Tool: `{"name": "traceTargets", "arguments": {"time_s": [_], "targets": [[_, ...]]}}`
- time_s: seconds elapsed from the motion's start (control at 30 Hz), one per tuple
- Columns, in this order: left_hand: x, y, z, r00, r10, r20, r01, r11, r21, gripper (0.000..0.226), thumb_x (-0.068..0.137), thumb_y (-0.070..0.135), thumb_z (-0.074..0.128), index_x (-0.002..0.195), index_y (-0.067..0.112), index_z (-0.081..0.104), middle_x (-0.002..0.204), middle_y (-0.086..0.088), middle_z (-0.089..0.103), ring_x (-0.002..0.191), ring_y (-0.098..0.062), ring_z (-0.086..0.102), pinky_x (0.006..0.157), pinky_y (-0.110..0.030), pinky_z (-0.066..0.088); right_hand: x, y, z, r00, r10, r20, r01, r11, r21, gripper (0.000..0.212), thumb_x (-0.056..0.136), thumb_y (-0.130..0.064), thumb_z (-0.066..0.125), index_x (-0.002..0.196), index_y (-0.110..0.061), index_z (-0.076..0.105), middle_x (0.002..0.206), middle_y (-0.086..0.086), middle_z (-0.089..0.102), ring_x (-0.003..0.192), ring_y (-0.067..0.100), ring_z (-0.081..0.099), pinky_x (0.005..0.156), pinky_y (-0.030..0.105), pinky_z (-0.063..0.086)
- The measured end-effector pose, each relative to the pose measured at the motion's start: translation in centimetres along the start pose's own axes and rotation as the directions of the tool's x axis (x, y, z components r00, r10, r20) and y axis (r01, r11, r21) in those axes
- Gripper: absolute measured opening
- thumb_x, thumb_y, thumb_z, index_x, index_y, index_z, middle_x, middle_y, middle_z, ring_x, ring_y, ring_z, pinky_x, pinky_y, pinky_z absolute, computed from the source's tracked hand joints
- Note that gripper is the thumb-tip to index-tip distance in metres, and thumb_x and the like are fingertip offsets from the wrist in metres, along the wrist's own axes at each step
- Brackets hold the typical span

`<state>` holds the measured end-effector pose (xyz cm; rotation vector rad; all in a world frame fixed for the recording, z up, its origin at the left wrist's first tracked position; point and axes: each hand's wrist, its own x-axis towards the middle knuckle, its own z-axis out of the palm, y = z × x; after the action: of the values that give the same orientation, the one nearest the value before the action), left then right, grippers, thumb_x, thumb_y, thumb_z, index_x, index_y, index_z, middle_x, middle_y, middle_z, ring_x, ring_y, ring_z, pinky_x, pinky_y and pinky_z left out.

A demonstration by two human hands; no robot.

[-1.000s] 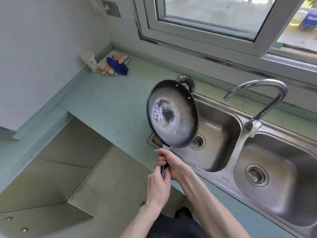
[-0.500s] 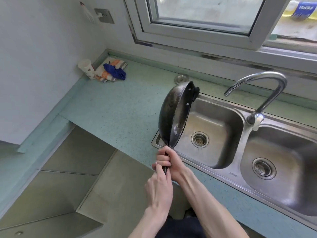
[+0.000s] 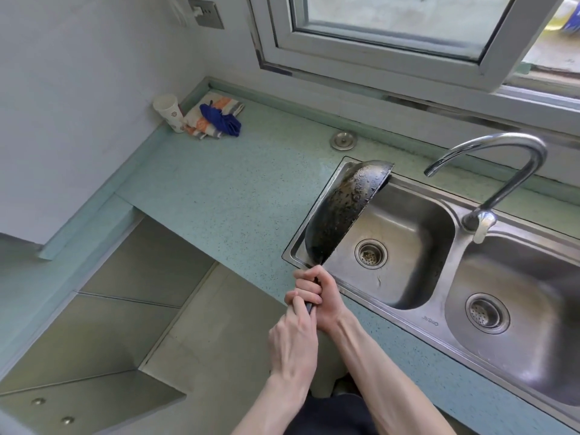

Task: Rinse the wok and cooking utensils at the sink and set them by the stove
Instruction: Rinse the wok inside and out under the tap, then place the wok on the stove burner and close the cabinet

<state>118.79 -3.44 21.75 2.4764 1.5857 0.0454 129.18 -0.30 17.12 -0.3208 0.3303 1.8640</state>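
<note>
I see: blackened round metal wok, tilted on edge over the left basin of the stainless double sink, handle gripped by my left hand and right hand; curved chrome faucet beside

Daylight came through a metal-framed window above a speckled teal countertop. White walls met in the corner, with 1 grey socket plate high up. Grey floor tiles lay below the counter's edge
</note>
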Motion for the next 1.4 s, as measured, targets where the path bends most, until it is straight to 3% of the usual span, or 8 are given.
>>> {"name": "traceTargets", "arguments": {"time_s": [0.23,0.47,0.67,0.77,0.9,1.0,1.17,1.4], "targets": [[-1.1,0.3,-0.3,0.999,-0.033,-0.017,0.031,0.995,-0.097,0.032,0.084,0.031,0.081,0.087,0.018,0.052,0.054,-0.001,0.06,0.04,-0.022,0.06,0.035,-0.03,0.03,-1.1,0.1,1.4,0.987,0.008,-0.163,-0.028,0.992,-0.119,0.037,0.094,-0.013,0.047,0.067,-0.026,0.025,0.045,-0.014,0.022,0.036,0.006,0.015,0.066,0.026,0.046],[-1.9,-0.4,-0.1,0.988,-0.09,-0.124,0.044,0.942,-0.332,0.019,0.101,0.037,0.058,0.094,0.02,0.054,0.062,-0.003,0.067,0.054,-0.027,0.064,0.046,-0.036,0.032,-2.0,0.3,3.2,0.966,-0.02,-0.259,-0.067,0.944,-0.324,0.039,0.095,-0.024,0.064,0.071,-0.027,0.033,0.053,-0.014,0.017,0.039,0.006,0.021,0.073,0.026,0.047],[-2.8,0.4,-0.9,0.964,-0.264,-0.004,0.179,0.663,-0.727,0.011,0.105,0.035,0.052,0.109,0.032,0.062,0.082,0.013,0.074,0.074,-0.011,0.069,0.066,-0.034,0.053,-3.0,0.8,5.2,0.915,-0.084,-0.395,-0.115,0.884,-0.454,0.036,0.097,-0.037,0.07,0.075,-0.022,0.046,0.062,-0.01,0.022,0.049,0.009,0.028,0.061,0.023,0.044],[-2.9,0.5,-2.6,0.945,-0.311,0.104,0.24,0.441,-0.865,0.014,0.106,0.03,0.052,0.101,0.028,0.065,0.066,0.016,0.066,0.057,-0.005,0.059,0.056,-0.026,0.044,-2.8,1.4,6.0,0.907,-0.133,-0.4,-0.116,0.833,-0.541,0.034,0.101,-0.042,0.065,0.084,-0.017,0.049,0.063,-0.006,0.033,0.052,0.013,0.039,0.068,0.027,0.037],[-3.1,-0.5,-5.1,0.911,-0.347,0.222,0.301,0.191,-0.934,0.03,0.109,0.025,0.046,0.082,0.02,0.058,0.053,0.002,0.047,0.045,-0.02,0.04,0.042,-0.029,0.032,-1.9,2.9,7.9,0.919,-0.181,-0.349,-0.13,0.699,-0.704,0.032,0.108,-0.037,0.051,0.097,-0.008,0.055,0.075,0.009,0.066,0.067,0.024,0.067,0.07,0.031,0.053],[-3.6,-2.4,-5.8,0.887,-0.415,0.203,0.289,0.157,-0.945,0.029,0.109,0.026,0.046,0.085,0.021,0.06,0.052,-0.003,0.046,0.044,-0.021,0.039,0.041,-0.03,0.03,-0.8,5.1,9.1,0.934,-0.149,-0.326,-0.157,0.648,-0.746,0.03,0.113,-0.029,0.041,0.111,-0.002,0.053,0.093,0.019,0.078,0.085,0.03,0.078,0.075,0.035,0.061],[-4.8,-7.1,-6.9,0.839,-0.51,0.192,0.299,0.138,-0.944,0.029,0.109,0.027,0.047,0.084,0.017,0.059,0.045,0.003,0.05,0.038,-0.017,0.041,0.041,-0.028,0.034,2.1,9.8,10.3,0.94,-0.126,-0.317,-0.223,0.476,-0.851,0.039,0.113,-0.034,0.043,0.12,0.003,0.053,0.094,0.015,0.079,0.081,0.025,0.078,0.068,0.033,0.061],[-7.0,-15.6,-9.0,0.74,-0.641,0.204,0.256,-0.012,-0.967,0.026,0.108,0.028,0.048,0.111,0.009,0.066,0.048,0.009,0.053,0.04,-0.016,0.039,0.04,-0.028,0.033,8.1,18.6,11.3,0.965,0.016,-0.261,-0.25,0.352,-0.902,0.039,0.109,-0.042,0.05,0.08,-0.016,0.053,0.076,0.006,0.059,0.069,0.022,0.057,0.066,0.038,0.045]]}}
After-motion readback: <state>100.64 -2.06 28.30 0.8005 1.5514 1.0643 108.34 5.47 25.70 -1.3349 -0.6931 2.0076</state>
